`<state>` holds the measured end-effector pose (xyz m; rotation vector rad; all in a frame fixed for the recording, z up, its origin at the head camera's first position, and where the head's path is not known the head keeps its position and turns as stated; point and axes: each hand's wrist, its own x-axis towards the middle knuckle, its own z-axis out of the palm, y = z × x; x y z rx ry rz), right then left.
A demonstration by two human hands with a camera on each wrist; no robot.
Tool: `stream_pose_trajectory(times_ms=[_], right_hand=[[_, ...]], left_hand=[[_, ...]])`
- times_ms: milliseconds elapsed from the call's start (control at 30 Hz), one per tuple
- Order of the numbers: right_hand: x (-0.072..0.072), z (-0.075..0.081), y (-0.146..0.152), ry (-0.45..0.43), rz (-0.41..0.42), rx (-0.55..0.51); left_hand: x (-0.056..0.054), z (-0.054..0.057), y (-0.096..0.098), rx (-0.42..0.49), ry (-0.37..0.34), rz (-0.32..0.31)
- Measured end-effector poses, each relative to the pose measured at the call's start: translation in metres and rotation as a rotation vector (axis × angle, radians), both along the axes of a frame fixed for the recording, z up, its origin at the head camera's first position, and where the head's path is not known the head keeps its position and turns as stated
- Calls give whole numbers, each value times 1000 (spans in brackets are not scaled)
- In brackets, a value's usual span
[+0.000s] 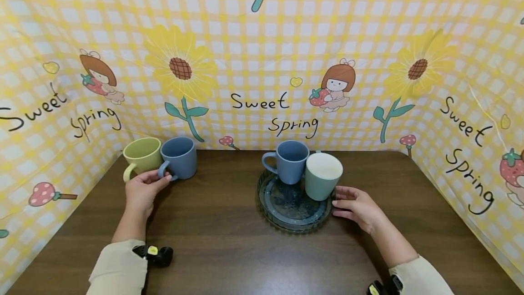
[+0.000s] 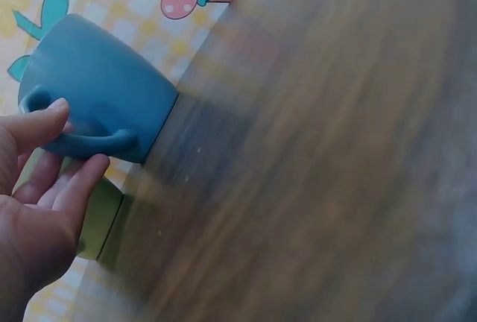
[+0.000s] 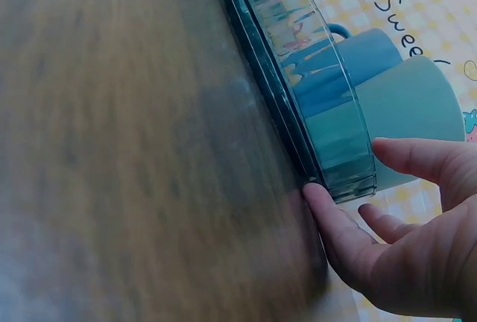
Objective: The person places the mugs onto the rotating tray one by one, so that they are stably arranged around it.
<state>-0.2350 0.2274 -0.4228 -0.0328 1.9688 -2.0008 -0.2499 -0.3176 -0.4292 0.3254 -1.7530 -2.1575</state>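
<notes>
On the left, my left hand (image 1: pixel 144 190) pinches the handle of a blue mug (image 1: pixel 184 163) between thumb and fingers. This mug (image 2: pixel 104 76) stands upright on the table, close beside a yellow-green mug (image 1: pixel 143 151). Right of centre lies a round, dark, see-through tray (image 1: pixel 278 215) with a ribbed rim. Another blue mug (image 1: pixel 291 163), its handle to the left, and a pale green mug (image 1: pixel 321 183) with a whitish top are on it. My right hand (image 1: pixel 358 206) touches the tray's right side with extended fingers; its fingertips (image 3: pixel 317 191) meet the ribbed wall (image 3: pixel 358 136).
A brown wooden table (image 1: pixel 221 213) lies under everything. Yellow checked cloth (image 1: pixel 245 58) with printed flowers and lettering hangs behind and along both sides, and the mugs stand near its back edge. Small black devices (image 1: pixel 161 255) are strapped to both sleeves.
</notes>
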Motion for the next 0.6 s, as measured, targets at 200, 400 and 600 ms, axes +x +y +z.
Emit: stream_pose_trajectory(times_ms=[200,400,600], right_hand=[[-1,1,-2,3,12,-4],[-2,2,-4,5,3,0],[-5,3,-5,10,-3,11]], left_hand=[[2,3,2,48,-27,16],[2,3,5,153,-24,76],[0,4,6,246,3,127]])
